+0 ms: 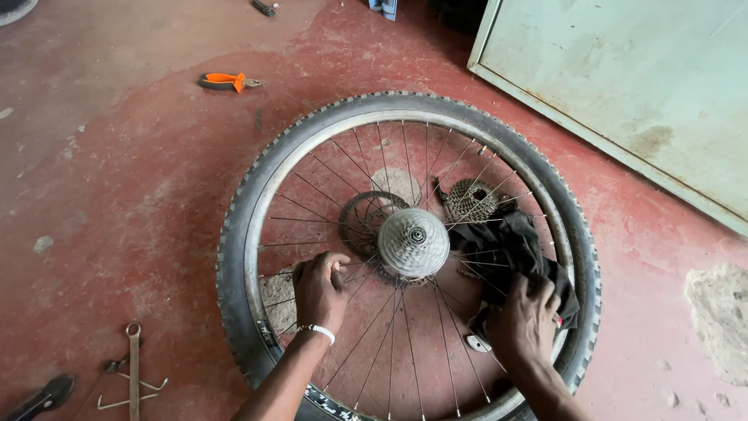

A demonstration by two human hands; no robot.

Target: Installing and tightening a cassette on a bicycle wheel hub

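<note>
A knobby-tyred bicycle wheel (234, 257) lay flat on the red floor (117, 156). Among its spokes, the right hand (523, 321) had its grip closed on a black rag (506, 245); the left hand (319, 290) pressed the spokes, fingers curled, beside the sprocket cassette (413, 242).

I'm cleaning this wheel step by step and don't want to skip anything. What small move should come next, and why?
Probably bring the black rag under the right hand over to the cassette. The rag lies bunched on the spokes right beside it, the right hand already rests on it, and the left hand is braced on the spokes, steadying the wheel.
</note>
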